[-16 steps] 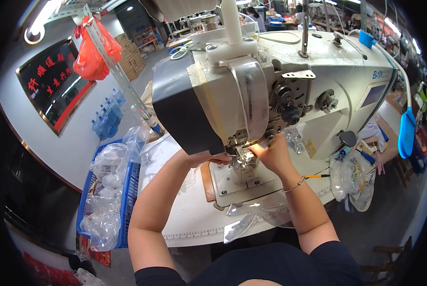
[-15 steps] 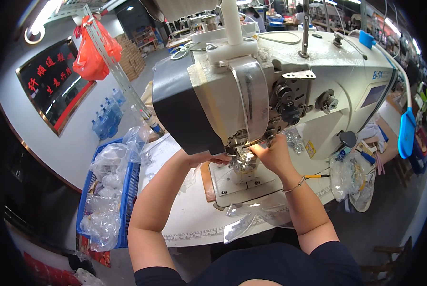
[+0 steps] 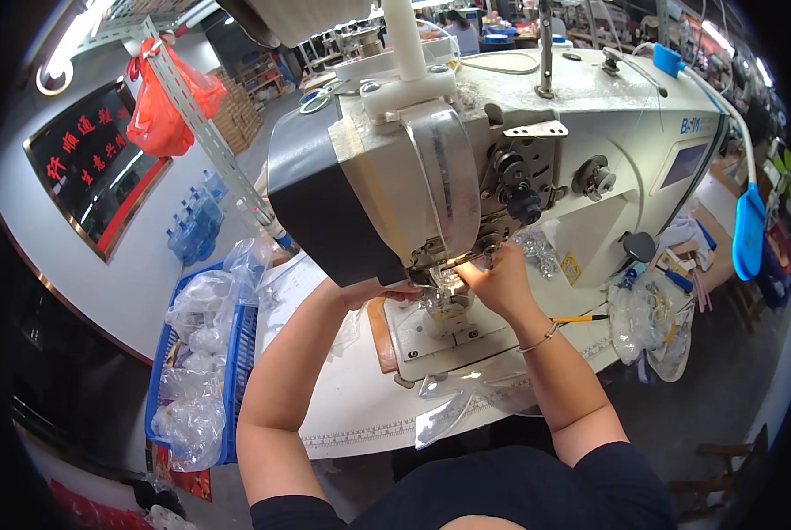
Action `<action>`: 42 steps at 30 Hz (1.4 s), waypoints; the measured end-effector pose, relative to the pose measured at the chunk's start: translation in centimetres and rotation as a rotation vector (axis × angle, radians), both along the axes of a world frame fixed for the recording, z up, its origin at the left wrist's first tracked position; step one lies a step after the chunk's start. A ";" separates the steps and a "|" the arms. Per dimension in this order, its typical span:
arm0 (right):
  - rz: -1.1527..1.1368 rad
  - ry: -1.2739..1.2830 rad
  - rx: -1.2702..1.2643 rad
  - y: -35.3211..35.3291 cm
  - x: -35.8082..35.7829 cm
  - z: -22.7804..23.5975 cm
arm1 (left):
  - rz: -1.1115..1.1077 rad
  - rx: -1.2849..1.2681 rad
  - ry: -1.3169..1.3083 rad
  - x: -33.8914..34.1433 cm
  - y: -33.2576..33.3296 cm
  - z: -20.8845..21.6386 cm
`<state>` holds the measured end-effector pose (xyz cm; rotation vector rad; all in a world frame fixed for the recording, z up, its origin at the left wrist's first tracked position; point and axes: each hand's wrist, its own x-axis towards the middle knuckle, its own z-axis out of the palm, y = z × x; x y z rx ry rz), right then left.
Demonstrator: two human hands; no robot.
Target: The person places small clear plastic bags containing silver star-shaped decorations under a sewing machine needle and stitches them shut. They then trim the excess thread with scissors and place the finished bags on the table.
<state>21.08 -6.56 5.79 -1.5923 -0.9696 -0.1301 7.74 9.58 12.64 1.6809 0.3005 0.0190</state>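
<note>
Both my hands work close under the head of a large white sewing machine (image 3: pixel 629 115), beside its needle area. My left hand (image 3: pixel 378 293) reaches in from the left, partly covered by the machine's dark end cover, its fingers closed at a shiny clear plastic piece (image 3: pixel 432 299). On the other side my right hand (image 3: pixel 501 284) has its thumb toward the needle and its fingers curled, mostly hidden, on the plastic. A raised metal post (image 3: pixel 453 322) stands beneath the work. More crumpled clear plastic (image 3: pixel 541 256) shows beyond the right hand.
Clear plastic pieces (image 3: pixel 466 393) lie at the table's ruler-marked front edge. A blue basket (image 3: pixel 242 353) full of clear plastic stands left. Right are a yellow pencil (image 3: pixel 581 319), a bag of scraps (image 3: pixel 647 314) and a hanging blue paddle (image 3: pixel 749 234).
The view has shifted a little, so the machine sits further left and slightly higher in the picture. Both hands stay at the needle area with barely any visible movement.
</note>
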 end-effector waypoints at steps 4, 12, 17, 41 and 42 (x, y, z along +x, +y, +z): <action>0.043 -0.006 0.010 -0.4 -0.2 0.7 | 0.006 -0.023 0.008 0.2 -0.1 -0.2; 0.072 -0.022 0.017 -0.3 -0.2 0.8 | 0.035 0.001 0.036 -0.3 -0.2 -0.2; 0.086 -0.163 -0.110 -2.6 -1.0 1.4 | 0.012 -0.093 0.127 -2.2 -1.7 -1.6; 0.101 -0.565 -0.101 -10.6 -8.6 -3.5 | 0.206 -0.202 -0.243 -11.1 -12.8 -11.2; 0.095 -0.543 -0.084 -10.5 -8.6 -3.5 | 0.207 -0.201 -0.242 -11.2 -12.8 -11.2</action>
